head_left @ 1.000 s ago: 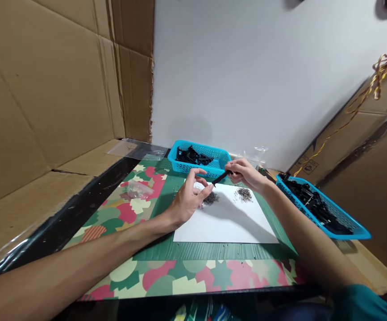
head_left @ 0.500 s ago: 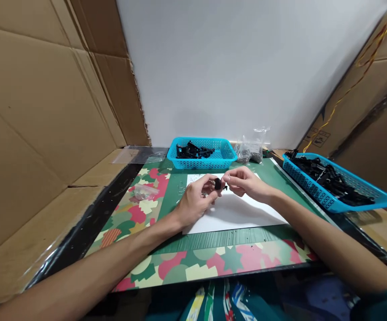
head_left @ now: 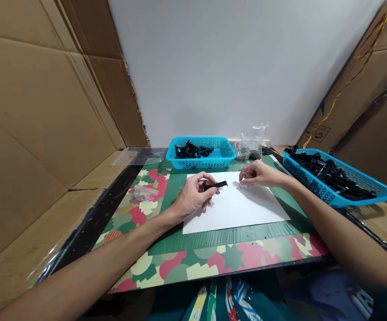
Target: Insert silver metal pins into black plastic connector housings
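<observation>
My left hand [head_left: 195,196] is closed around a long, narrow black plastic part [head_left: 217,185], which juts out to the right past the fingertips. Below it lies a white sheet of paper [head_left: 236,209]. Toward the right back of the sheet, my right hand [head_left: 255,174] has its thumb and fingers curled together in a pinch, down by the paper. Tiny metal pieces [head_left: 246,176] show around those fingertips; whatever is between them is too small to make out.
A blue basket [head_left: 200,165] with black parts stands at the back, with clear bags [head_left: 248,149] of small pieces beside it. Another blue basket [head_left: 340,180], heaped with black parts, is at the right. A small clear bag [head_left: 144,193] lies left; cardboard walls [head_left: 39,98] enclose the sides.
My right hand has moved away from the black part, to the right, and down near the paper. The left hand has turned the part, so its length now shows pointing right.
</observation>
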Demonstrator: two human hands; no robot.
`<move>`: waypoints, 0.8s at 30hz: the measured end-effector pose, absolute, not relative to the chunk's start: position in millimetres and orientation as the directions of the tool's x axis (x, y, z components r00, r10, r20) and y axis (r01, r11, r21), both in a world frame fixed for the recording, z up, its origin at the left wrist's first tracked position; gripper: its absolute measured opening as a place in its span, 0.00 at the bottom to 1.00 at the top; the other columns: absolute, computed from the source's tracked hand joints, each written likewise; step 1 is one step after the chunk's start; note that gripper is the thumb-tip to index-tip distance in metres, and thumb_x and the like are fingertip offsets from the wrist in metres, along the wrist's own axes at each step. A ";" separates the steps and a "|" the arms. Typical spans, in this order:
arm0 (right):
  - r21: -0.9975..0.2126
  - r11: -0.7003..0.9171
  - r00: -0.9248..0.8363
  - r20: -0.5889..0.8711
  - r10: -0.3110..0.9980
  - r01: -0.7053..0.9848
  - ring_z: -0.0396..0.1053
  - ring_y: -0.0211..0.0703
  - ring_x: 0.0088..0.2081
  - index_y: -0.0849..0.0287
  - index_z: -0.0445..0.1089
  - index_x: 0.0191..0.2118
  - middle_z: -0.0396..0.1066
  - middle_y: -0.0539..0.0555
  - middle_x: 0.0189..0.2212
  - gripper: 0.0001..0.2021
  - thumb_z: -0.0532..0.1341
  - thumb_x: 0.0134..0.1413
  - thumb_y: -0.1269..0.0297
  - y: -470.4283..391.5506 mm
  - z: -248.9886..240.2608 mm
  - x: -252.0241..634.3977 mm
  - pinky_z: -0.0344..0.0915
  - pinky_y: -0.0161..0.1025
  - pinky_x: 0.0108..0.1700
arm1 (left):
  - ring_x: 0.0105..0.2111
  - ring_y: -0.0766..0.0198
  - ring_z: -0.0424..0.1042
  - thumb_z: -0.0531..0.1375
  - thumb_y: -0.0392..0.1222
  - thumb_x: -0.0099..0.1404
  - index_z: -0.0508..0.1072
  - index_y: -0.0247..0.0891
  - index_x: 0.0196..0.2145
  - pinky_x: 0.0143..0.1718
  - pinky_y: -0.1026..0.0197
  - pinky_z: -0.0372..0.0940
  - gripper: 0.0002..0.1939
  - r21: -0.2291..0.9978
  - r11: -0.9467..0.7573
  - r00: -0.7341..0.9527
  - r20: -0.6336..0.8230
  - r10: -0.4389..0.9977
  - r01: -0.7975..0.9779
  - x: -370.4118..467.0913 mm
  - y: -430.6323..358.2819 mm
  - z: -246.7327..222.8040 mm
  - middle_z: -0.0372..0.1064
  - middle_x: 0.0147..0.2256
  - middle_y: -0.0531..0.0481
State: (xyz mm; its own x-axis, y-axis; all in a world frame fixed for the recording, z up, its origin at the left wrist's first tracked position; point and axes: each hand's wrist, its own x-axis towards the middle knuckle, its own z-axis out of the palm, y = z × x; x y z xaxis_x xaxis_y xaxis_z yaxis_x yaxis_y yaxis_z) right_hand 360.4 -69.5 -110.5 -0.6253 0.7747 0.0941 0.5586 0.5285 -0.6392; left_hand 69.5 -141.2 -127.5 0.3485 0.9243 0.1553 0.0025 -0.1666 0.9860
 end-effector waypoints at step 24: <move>-0.886 0.374 -0.665 0.106 0.739 0.274 0.51 0.34 0.25 0.60 0.74 0.32 0.58 0.44 0.21 0.16 0.72 0.57 0.52 -78.5 -109.1 354.3 0.46 0.37 0.28 | 0.26 0.67 0.69 0.60 0.54 0.74 0.84 0.34 0.41 0.28 0.65 0.65 0.20 0.899 -0.351 0.427 0.217 0.878 0.263 68.1 -143.3 -126.2 0.73 0.27 0.50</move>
